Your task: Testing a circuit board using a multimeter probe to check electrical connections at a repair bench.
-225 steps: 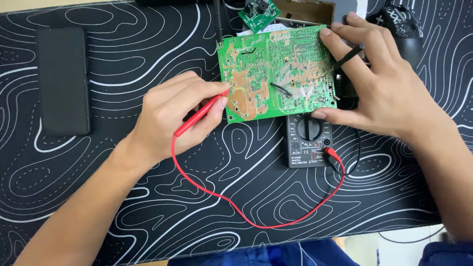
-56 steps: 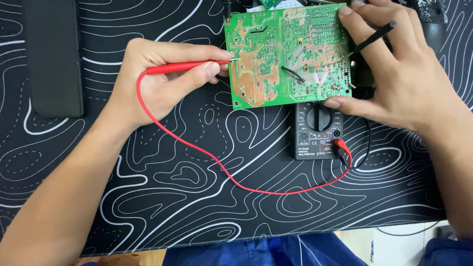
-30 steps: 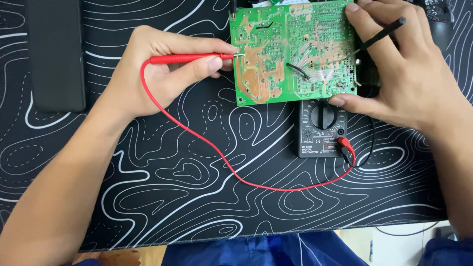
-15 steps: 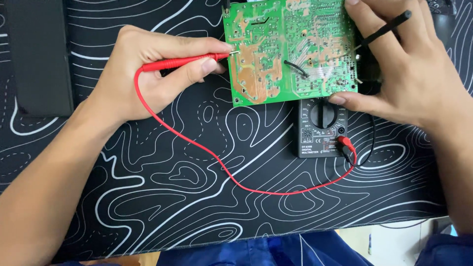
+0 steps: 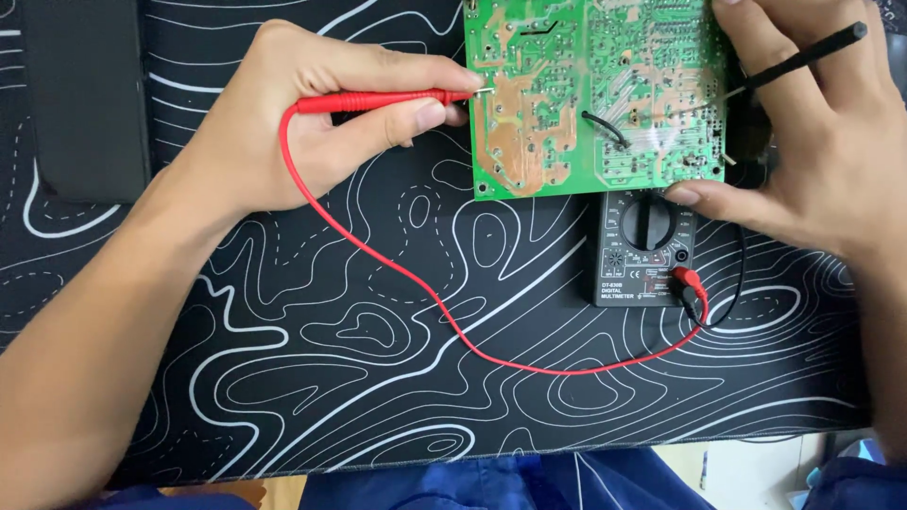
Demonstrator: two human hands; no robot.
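Circuit board (image 5: 595, 94) — on black, white-swirled mat (image 5: 378, 359)

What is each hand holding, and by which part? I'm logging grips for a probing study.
Left hand: red probe, gripped along its handle. Right hand: black probe, mid-shaft between fingers, while steadying the green circuit board at its right edge.

The surface (image 5: 378, 397) carries a black mat (white contour lines). A black multimeter (image 5: 644, 247) lies below the right hand (image 5: 812, 151); a dark flat slab (image 5: 87, 99) lies left of the left hand (image 5: 312, 113).

circuit board (image 5: 567, 104) behind multimeter (image 5: 645, 248), on mat (image 5: 378, 378)
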